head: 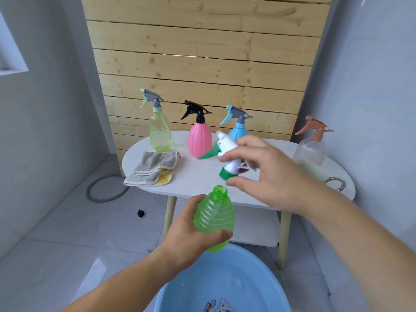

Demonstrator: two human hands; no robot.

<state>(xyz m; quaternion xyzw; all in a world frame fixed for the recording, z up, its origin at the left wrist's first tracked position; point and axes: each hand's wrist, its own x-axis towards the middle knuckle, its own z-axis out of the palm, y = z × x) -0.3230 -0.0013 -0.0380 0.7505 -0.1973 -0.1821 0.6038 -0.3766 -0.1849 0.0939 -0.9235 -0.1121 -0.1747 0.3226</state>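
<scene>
My left hand [191, 230] grips a ribbed green bottle [213, 219] upright over a blue basin [171, 296], and the bottle's neck is uncapped. Just above and to the right of it, my right hand [265, 174] holds the white spray head [227, 152] with its green trigger and green screw collar, tilted and off the bottle. The head's dip tube is mostly hidden behind my right fingers.
On the white oval table [202, 174] stand a yellow-green sprayer [160, 131], a pink one [200, 140], a blue one [238, 129] and a clear one with a brown head [311, 147]. A folded grey-and-yellow cloth [153, 170] lies left; a mug [315, 172] sits right.
</scene>
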